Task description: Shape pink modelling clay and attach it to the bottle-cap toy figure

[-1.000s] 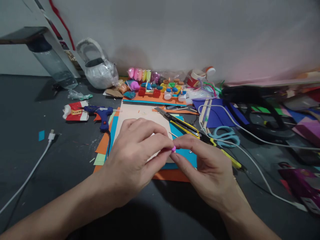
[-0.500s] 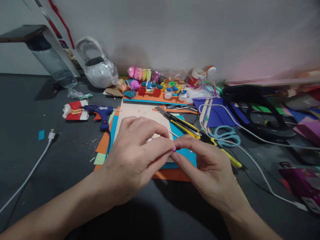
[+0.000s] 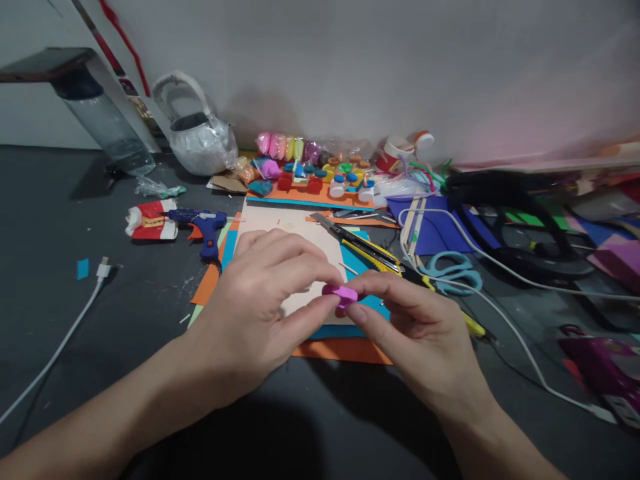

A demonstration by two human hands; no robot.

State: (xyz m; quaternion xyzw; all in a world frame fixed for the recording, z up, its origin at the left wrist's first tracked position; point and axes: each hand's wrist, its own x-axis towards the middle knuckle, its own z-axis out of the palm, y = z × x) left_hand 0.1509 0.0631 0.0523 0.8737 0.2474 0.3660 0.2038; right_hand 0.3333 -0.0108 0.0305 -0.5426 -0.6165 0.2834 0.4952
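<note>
A small lump of pink modelling clay is pinched between both my hands, above a stack of coloured paper. My left hand has its thumb and fingertips on the clay's left side. On the right side, the thumb and index finger of my right hand grip it. Beneath lies a pale sheet on top of blue paper and orange paper. A yellow and black box cutter rests across the paper just beyond my right hand.
Left of the paper lies a blue glue gun. Light blue scissors and a white cable are at the right. Small clay models stand at the back, near a silver kettle-shaped pot and a water bottle.
The fingers of my left hand have shifted back and spread a little from my right fingertips. More of the pink clay now shows between my hands.
</note>
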